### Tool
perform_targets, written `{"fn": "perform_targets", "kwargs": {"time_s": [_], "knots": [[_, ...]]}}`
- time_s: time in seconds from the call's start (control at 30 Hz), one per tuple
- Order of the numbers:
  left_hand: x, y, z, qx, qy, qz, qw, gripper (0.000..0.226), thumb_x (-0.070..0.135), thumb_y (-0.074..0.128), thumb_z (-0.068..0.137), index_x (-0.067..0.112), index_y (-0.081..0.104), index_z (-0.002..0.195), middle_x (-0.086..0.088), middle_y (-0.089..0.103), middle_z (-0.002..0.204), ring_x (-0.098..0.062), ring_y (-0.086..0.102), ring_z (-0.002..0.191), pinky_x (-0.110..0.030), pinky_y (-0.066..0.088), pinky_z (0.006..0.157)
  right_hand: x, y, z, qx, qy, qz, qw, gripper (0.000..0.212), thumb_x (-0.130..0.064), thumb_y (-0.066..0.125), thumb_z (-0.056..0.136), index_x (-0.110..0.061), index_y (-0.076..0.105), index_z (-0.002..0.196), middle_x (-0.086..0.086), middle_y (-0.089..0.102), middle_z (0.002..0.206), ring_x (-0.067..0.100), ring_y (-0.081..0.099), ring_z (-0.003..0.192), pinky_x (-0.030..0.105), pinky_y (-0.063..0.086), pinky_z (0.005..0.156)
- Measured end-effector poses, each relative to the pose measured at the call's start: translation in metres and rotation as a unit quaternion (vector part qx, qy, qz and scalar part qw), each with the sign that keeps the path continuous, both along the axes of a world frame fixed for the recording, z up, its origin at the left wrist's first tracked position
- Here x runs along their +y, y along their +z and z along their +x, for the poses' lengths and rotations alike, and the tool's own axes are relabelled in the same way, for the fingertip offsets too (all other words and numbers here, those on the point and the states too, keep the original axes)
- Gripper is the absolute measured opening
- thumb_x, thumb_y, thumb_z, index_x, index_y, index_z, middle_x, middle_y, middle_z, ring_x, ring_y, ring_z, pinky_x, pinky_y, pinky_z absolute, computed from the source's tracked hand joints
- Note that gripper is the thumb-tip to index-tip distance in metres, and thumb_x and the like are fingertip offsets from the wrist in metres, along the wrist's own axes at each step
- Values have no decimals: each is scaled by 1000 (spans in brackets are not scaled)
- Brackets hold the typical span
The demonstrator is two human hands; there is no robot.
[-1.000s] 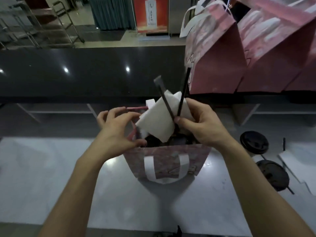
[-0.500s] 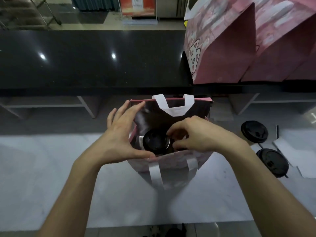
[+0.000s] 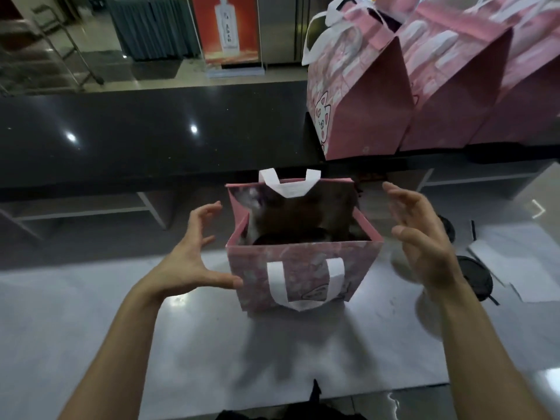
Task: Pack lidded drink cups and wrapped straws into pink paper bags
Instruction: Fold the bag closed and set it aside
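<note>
Centrally, an open pink paper bag with white strap handles (image 3: pixel 303 268) stands upright on the pale grey counter (image 3: pixel 91 313). Something dark sits inside it, too dim to identify. Spread and empty, the left hand (image 3: pixel 191 259) touches the bag's near left corner with its thumb. Equally open and empty, the right hand (image 3: pixel 424 237) hovers just beside the right wall. Closed pink paper bags (image 3: pixel 424 86) stand on the black ledge (image 3: pixel 151 134) behind.

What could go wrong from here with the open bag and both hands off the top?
1. The left hand touches the open pink bag only at one lower corner; a push could slide or skew it.
2. The right hand hovers above the loose lidded cups; a sweep back might knock them.
</note>
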State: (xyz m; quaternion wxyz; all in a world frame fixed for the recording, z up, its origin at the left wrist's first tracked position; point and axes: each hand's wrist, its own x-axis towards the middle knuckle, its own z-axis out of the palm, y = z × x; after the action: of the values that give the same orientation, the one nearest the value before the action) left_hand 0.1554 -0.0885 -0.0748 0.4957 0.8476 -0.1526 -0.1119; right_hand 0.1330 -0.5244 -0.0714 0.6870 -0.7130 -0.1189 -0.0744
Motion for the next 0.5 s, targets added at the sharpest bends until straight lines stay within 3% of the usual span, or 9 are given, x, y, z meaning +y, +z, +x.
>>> {"fn": "perform_targets", "kwargs": {"time_s": [0.1, 0.23, 0.33, 0.4, 0.47, 0.5], "knots": [[-10, -2, 12, 0, -11, -1, 1000, 127, 69, 103, 48, 44, 28, 148, 29, 18, 171, -12, 30, 159, -44, 36, 129, -4, -4, 5, 50, 30, -48, 997, 73, -43, 88, 72, -31, 60, 139, -17, 41, 169, 10, 38, 158, 49, 30, 130], [-16, -1, 30, 47, -46, -14, 998, 101, 58, 107, 49, 42, 51, 133, 40, 13, 168, -25, 39, 155, -52, 52, 118, 6, -10, 17, 163, 117, -140, 970, 82, -61, 101, 54, -37, 66, 124, -37, 18, 170, 16, 28, 160, 56, 37, 126], [-13, -1, 47, 59, -52, -24, 997, 82, 50, 106, 52, 39, 63, 121, 41, 16, 165, -16, 40, 153, -45, 52, 117, 12, -8, 37, 163, 117, -161, 966, 75, -54, 102, 58, -34, 68, 123, -47, 9, 166, 14, 30, 157, 38, 47, 113], [-12, -1, 59, 78, -41, -58, 994, 77, 44, 107, 53, 31, 67, 117, 24, 34, 164, -20, 49, 148, -45, 58, 109, 13, -3, 53, 160, 126, -158, 966, 66, -44, 101, 63, -31, 70, 119, -45, 8, 167, 5, 37, 153, 23, 47, 103], [-13, 0, 67, 71, -23, -70, 995, 80, 46, 108, 53, 24, 66, 116, 11, 55, 149, -25, 61, 136, -43, 63, 100, 13, 2, 67, 151, 143, -170, 963, 62, -44, 100, 60, -29, 70, 112, -36, 11, 171, -16, 43, 140, 12, 50, 96], [-14, 0, 70, 62, -9, -75, 995, 81, 46, 109, 52, 22, 65, 116, 7, 63, 141, -25, 66, 131, -43, 64, 97, 12, 3, 73, 148, 146, -170, 963, 64, -44, 100, 58, -25, 68, 111, -31, 15, 172, -17, 46, 136, 11, 51, 95]]}}
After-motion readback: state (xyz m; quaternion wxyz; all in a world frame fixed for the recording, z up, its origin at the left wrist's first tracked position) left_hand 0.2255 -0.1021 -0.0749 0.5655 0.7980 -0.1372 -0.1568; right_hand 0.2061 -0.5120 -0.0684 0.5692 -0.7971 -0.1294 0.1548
